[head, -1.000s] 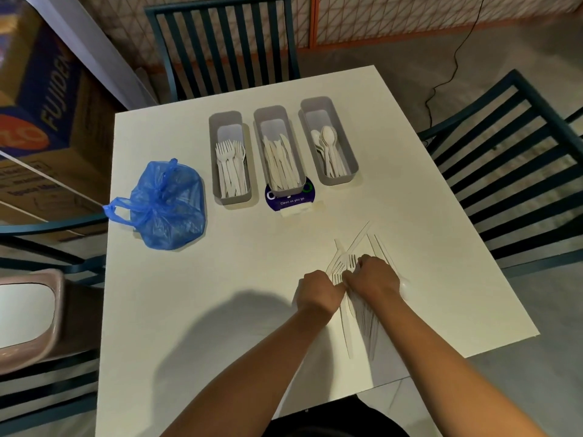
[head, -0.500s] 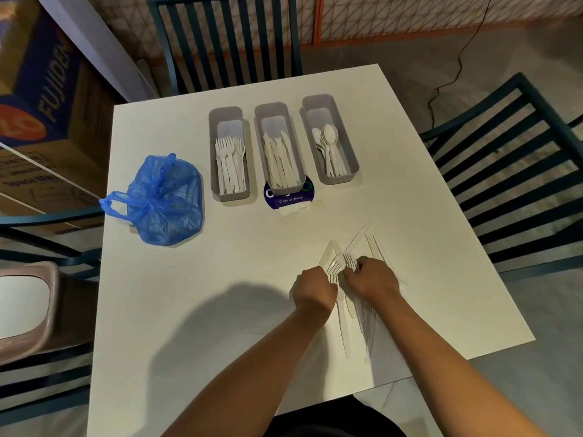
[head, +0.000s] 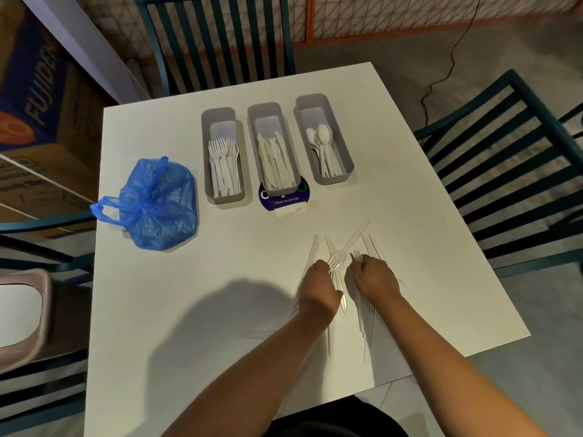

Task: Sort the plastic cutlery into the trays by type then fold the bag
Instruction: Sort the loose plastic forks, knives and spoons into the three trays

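Three grey trays stand in a row at the far side of the white table [head: 176, 310]: the left tray [head: 220, 197] holds forks, the middle tray [head: 271, 115] knives, the right tray [head: 342, 152] spoons. A crumpled blue plastic bag [head: 157, 206] lies left of them. Loose white cutlery lies near the front right. My left hand [head: 318, 287] is closed on some knives [head: 312, 250]. My right hand [head: 375, 277] is closed on a bundle of forks [head: 357, 256]. Between the hands lies a single fork [head: 347, 247], tilted.
A round purple sticker [head: 284, 201] sits under the middle tray's near end. Dark teal slatted chairs stand at the back [head: 217, 36], the right [head: 517, 146] and the left. A pink bin [head: 22, 313] and a cardboard box [head: 34, 99] are at the left.
My two hands have moved apart, dividing the loose pile: knives with the left, forks with the right. A single fork now shows between them.
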Motion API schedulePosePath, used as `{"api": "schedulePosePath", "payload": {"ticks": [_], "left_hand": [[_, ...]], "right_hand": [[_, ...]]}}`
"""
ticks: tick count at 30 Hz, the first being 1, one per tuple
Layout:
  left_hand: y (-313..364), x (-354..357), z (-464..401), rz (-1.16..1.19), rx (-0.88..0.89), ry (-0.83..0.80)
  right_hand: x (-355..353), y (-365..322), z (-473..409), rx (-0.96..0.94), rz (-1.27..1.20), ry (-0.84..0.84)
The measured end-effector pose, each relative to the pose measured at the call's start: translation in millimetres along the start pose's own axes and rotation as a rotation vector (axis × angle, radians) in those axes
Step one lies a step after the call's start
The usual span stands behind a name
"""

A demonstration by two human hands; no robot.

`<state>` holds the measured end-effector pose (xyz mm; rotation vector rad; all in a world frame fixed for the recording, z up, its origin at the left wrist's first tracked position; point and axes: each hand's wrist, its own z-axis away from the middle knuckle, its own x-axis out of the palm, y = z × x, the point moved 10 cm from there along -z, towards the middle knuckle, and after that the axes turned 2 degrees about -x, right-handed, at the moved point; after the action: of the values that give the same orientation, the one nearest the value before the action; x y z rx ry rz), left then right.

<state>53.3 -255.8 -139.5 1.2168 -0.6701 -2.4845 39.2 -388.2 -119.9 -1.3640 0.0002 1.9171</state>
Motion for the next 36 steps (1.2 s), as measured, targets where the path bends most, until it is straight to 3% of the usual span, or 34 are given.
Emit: {"api": "schedulePosePath", "payload": {"ticks": [6, 10, 19, 25, 28, 32, 36], "left_hand": [[-8.6, -7.2, -17.0, 0.199, -0.049, -0.02], [-16.9, -27.2, -23.4, 0.513, -0.135, -0.016], [-55.4, -95.2, -48.7, 0.974, -0.372, 0.071], [-63.8, -155.4, -65.1, 1.294, -0.286, 0.16], [-77.3, -185.1, -74.2, 1.345, -0.245, 0.227], [-100.0, -213.5, -86.7, 1.203, -0.249, 0.316], [-114.7, -231.1, -98.0, 1.147, -0.31, 0.431]], "right_hand": [[-0.2, -6.8, -3.1, 0.047, 0.024, -0.016], [-5.0, -21.1, -6.8, 0.047, 0.092, -0.036], [-7.0, -72.9, -30.1, 0.101, -0.364, -0.142], [3.5, -138.4, -53.1, 0.035, -0.477, -0.248], [7.0, -168.0, -67.4, 0.006, -0.566, -0.25], [-3.7, -204.8, -86.6, -0.065, -0.518, -0.11], [0.6, -236.0, -100.9, -0.073, -0.526, -0.113]]}}
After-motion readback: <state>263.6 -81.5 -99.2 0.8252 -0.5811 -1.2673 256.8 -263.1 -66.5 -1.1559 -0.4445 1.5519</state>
